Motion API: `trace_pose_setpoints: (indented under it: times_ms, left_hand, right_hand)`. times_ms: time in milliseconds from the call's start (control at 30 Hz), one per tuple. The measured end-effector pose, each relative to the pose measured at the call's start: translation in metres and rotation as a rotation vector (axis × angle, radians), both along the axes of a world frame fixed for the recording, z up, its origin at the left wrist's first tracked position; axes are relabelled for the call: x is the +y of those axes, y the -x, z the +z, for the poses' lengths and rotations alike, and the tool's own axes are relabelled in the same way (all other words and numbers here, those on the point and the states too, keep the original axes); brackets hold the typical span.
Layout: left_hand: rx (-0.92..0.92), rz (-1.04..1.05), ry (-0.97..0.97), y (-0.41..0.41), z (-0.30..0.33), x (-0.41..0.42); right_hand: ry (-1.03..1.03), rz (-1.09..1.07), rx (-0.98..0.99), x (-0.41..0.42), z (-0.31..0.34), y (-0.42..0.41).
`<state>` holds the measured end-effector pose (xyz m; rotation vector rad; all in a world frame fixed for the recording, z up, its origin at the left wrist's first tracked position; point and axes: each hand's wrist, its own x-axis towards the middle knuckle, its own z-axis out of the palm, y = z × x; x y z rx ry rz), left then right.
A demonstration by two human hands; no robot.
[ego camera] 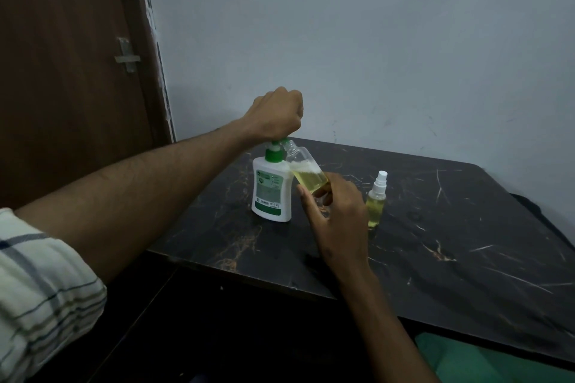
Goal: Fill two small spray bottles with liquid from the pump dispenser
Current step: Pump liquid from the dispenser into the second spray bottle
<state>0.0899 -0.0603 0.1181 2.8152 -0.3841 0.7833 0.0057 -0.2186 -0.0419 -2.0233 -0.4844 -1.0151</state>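
Yellow-filled bottle between right fingers

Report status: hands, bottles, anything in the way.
Left hand fisted on the pump dispenser head. Right hand holds the open spray bottle tilted at the spout, roughly half full. Capped spray bottle stands apart, filled. Nothing in the way.
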Motion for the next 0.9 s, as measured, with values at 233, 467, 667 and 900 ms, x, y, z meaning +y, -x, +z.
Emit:
trace_pose_setpoints:
  times_ms: [233,467,667,900]
  left_hand:
    - [0.006,-0.001,0.0,0.0025,-0.0007,-0.0016]
    - [0.004,0.005,0.019,-0.0007,-0.0046,0.0001]
    - [0.002,-0.003,0.008,0.0012,0.0,-0.0008]
    - [0.017,0.004,0.025,0.0028,-0.0026,-0.0006]
  right_hand:
    - [0.004,0.002,0.005,-0.0003,-0.0008,0.0019]
    - [0.008,-0.003,0.009,0.0002,0.0001,0.0015]
    - [0.006,-0.004,-0.001,-0.0009,0.0006,0.0026]
    - [0.005,-0.008,-0.005,-0.0003,0.0009,0.0031]
